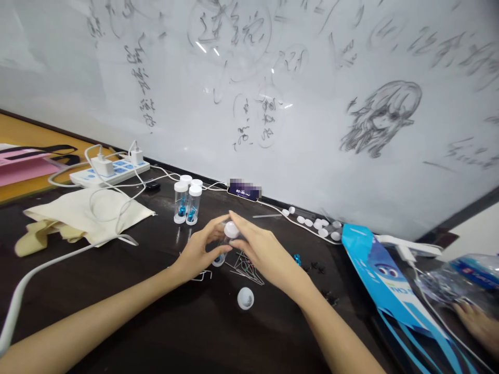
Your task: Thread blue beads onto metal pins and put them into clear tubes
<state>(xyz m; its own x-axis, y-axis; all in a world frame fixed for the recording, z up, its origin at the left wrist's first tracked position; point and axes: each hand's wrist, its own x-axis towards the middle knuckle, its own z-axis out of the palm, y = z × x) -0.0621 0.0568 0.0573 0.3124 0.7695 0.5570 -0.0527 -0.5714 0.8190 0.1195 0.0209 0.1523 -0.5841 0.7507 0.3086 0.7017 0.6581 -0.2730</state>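
Note:
A clear tube with a white cap (231, 229) stands tilted between my hands, a blue piece at its lower end. My left hand (200, 249) is wrapped round the tube's left side. From the right, my right hand (261, 249) has its fingers at the cap. Below and between the hands lie thin metal pins (247, 270) and bent metal pieces (202, 275). A round white cap (245, 298) rests nearer to me. Several capped clear tubes (195, 205) with blue pieces inside stand upright behind my left hand.
Loose white caps (317, 224), a phone (244, 191) and cables run along the whiteboard. Small black parts (329, 297) lie right, beside a blue bag (384, 275). Left are a cream cloth (83, 210) and power strip (93, 176). Another person's hand (477, 322) is far right.

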